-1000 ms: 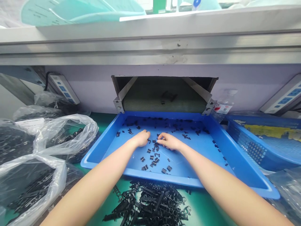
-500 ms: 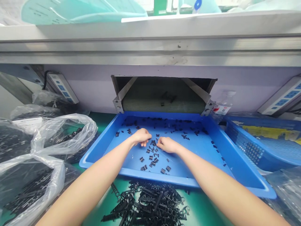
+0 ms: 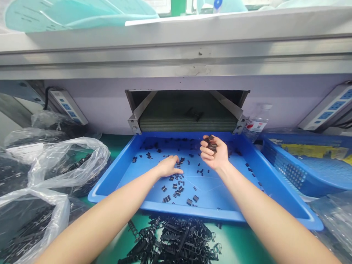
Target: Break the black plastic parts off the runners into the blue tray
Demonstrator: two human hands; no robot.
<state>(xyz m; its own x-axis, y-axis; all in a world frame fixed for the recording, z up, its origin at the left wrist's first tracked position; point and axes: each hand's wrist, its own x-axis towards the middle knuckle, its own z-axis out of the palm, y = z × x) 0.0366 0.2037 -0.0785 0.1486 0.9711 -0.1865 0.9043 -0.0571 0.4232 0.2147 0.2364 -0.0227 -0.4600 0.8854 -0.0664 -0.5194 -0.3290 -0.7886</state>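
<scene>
The right hand (image 3: 213, 152), fingers curled, holds black pieces (image 3: 212, 146) above the blue tray (image 3: 214, 209); the left hand (image 3: 169, 167), partly open, reaches loose parts (image 3: 179, 178) midway between the tray's side edges, its grip unclear.

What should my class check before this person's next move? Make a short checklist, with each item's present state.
1. Right hand has hold of its small black parts: ok, several lie within its curled fingers.
2. Left hand has a part gripped: cannot tell; it is low among the scattered parts.
3. Blue tray free of loose parts: not ok, many lie across its floor.
4. Heap of black pieces outside the tray: ok, it lies in front of the near rim.
5. Belt behind the tray stopped: cannot tell.
6. Bottle outside the tray: ok, it stands beyond the far right corner.
</scene>
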